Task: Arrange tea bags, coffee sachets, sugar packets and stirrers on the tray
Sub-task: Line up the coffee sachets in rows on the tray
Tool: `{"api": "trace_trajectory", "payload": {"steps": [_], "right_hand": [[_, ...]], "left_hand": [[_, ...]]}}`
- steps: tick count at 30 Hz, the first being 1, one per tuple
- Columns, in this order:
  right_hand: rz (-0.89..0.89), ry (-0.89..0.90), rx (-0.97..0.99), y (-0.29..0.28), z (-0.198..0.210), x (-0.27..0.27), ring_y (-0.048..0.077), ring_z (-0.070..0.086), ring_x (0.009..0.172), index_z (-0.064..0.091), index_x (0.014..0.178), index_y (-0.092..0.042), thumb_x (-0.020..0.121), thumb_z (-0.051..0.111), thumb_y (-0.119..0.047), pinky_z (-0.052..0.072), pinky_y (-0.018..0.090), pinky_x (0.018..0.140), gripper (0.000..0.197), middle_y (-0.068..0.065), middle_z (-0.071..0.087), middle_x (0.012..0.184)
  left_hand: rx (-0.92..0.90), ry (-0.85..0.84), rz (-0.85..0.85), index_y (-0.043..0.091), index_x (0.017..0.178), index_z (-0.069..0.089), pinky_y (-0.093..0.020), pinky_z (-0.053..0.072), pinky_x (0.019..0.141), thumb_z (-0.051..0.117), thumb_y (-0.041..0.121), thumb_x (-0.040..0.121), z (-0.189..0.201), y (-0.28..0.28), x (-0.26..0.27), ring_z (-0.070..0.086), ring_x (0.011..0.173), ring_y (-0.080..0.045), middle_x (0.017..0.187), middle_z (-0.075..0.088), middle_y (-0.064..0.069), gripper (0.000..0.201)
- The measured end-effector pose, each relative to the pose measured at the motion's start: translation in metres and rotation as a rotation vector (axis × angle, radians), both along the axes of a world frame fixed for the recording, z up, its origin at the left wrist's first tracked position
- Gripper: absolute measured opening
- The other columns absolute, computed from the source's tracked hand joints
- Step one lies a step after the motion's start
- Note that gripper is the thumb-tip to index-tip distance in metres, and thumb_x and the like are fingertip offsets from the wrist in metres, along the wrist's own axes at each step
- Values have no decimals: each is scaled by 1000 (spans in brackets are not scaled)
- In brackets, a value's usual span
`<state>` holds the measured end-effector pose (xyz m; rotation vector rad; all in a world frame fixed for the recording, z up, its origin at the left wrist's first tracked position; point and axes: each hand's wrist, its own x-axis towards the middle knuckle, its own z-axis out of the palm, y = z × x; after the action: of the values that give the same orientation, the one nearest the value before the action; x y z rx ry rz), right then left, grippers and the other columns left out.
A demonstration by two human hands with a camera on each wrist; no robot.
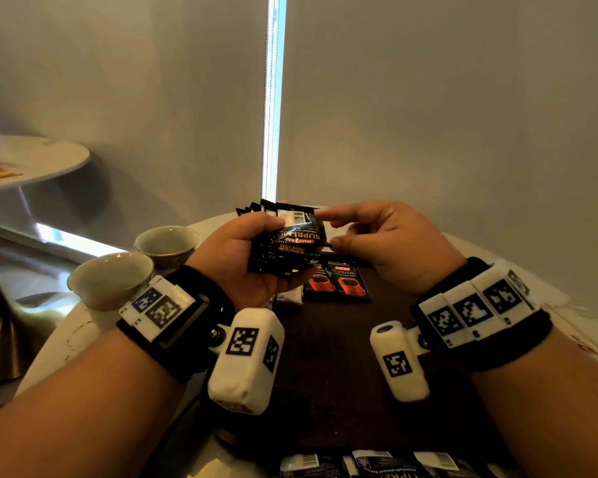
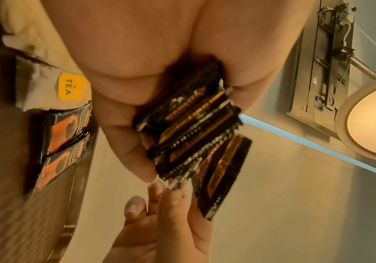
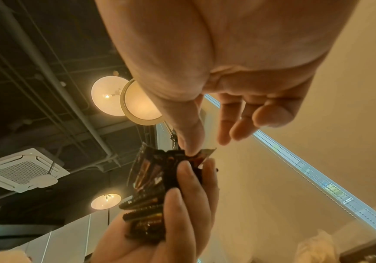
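Note:
My left hand (image 1: pixel 256 246) grips a fanned stack of black coffee sachets (image 1: pixel 285 241) above the far end of the dark tray (image 1: pixel 342 367). The same stack (image 2: pixel 193 135) shows edge-on in the left wrist view. My right hand (image 1: pixel 328 227) meets it from the right, thumb and forefinger pinching the right edge of the top sachet (image 3: pixel 203 154). Two coffee sachets (image 1: pixel 337 281) lie face up side by side on the tray. To their left lies a white tea bag (image 1: pixel 290 298) with a yellow tag (image 2: pixel 72 87).
Two empty cups (image 1: pixel 111 277) (image 1: pixel 166 243) stand on the round white table (image 1: pixel 59 343) left of the tray. More black sachets (image 1: pixel 377 464) lie at the near edge. A second round table (image 1: pixel 42 160) is at the far left.

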<state>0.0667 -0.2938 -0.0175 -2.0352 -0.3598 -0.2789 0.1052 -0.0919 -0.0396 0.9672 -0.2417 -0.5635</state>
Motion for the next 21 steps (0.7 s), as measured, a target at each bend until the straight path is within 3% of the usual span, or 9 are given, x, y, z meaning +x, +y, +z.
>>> {"api": "trace_trajectory", "payload": {"steps": [2, 5, 9, 11, 14, 16, 18, 20, 21], "right_hand": [[-4, 19, 22, 3, -6, 4, 42, 66, 89, 76, 105, -41, 81, 77, -20, 54, 62, 87, 31, 3, 69, 89], [5, 36, 91, 5, -13, 9, 42, 68, 99, 77, 105, -38, 66, 77, -43, 54, 60, 91, 40, 13, 72, 105], [-23, -14, 125, 5, -15, 11, 34, 71, 97, 80, 94, -29, 75, 78, -30, 54, 60, 91, 19, 13, 75, 100], [-40, -42, 112, 5, -16, 11, 34, 72, 95, 80, 91, -35, 73, 79, -33, 55, 59, 89, 18, 13, 76, 95], [-62, -97, 109, 4, -16, 11, 29, 72, 95, 80, 84, -38, 82, 77, -15, 56, 56, 89, 23, 6, 76, 93], [-85, -131, 110, 5, -16, 10, 29, 71, 93, 79, 81, -40, 83, 76, -15, 56, 56, 88, 25, 5, 76, 92], [-138, -166, 115, 5, -16, 10, 22, 71, 90, 77, 79, -38, 83, 77, -20, 58, 48, 85, 19, 1, 75, 87], [-226, -181, 174, 2, -17, 11, 5, 66, 78, 75, 81, -30, 86, 75, -16, 56, 28, 72, 15, -6, 73, 81], [-268, -168, 225, 1, -18, 13, 3, 64, 73, 73, 84, -26, 87, 74, -14, 53, 23, 66, 13, -5, 73, 81]], "left_hand": [[5, -5, -11, 1, 129, 54, -37, 61, 61, 56, 22, 79, 0, 0, 0, 73, 74, -26, 98, 69, -19, 55], [23, -6, -47, 1, 121, 56, -36, 61, 61, 55, 24, 79, 0, 1, 0, 72, 72, -25, 92, 70, -18, 48], [45, 12, -52, -3, 126, 53, -37, 60, 59, 56, 24, 80, -1, 0, 0, 73, 71, -27, 90, 71, -20, 54], [49, 17, -60, -3, 129, 52, -37, 60, 59, 56, 25, 80, -2, -1, 0, 73, 72, -27, 91, 71, -20, 57], [45, 20, -82, -1, 128, 55, -37, 60, 59, 55, 26, 81, -2, -1, 2, 74, 74, -26, 91, 72, -20, 55], [50, 17, -101, 1, 128, 57, -37, 61, 61, 53, 28, 83, -2, 0, 3, 74, 76, -25, 95, 72, -19, 53], [40, 23, -104, 6, 133, 56, -38, 61, 63, 53, 29, 84, -3, 0, 5, 74, 80, -25, 105, 71, -17, 55], [22, 58, -78, 16, 132, 55, -40, 61, 64, 55, 26, 82, -4, 2, 8, 73, 81, -27, 111, 68, -16, 50], [19, 80, -54, 21, 126, 55, -42, 60, 64, 56, 24, 82, -5, 2, 11, 72, 80, -27, 112, 67, -15, 45]]}}
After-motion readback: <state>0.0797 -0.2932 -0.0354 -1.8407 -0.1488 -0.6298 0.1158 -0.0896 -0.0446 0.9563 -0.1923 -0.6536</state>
